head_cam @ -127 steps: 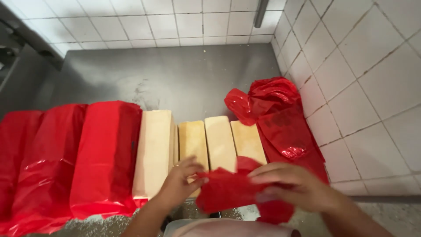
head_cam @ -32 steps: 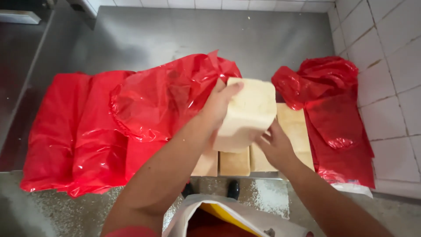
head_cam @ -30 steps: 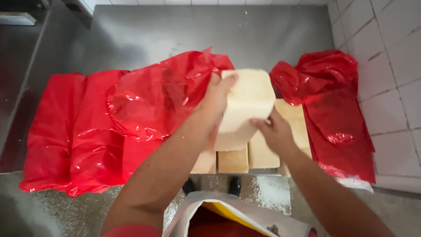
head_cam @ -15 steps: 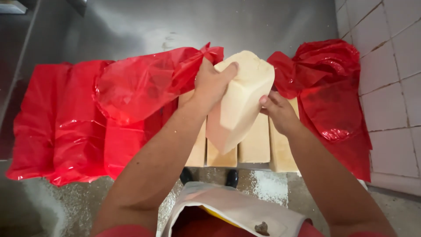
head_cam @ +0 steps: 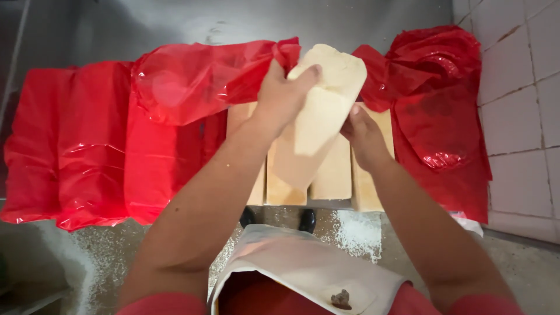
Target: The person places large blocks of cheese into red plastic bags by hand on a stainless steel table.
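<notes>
I hold a long pale yellow block tilted on end above a row of similar blocks lying at the front of a steel table. My left hand grips its upper left side, thumb across the top. My right hand supports its right side lower down. A loose red plastic sheet hangs just left of my left hand; I cannot tell whether the hand touches it.
Several red-wrapped blocks lie at the left of the steel table. Crumpled red plastic lies at the right beside a white tiled wall. White grains speckle the floor near my shoes.
The block has been lifted off the row and tipped up more steeply on end. The loose red plastic has slid away to the left of the block.
</notes>
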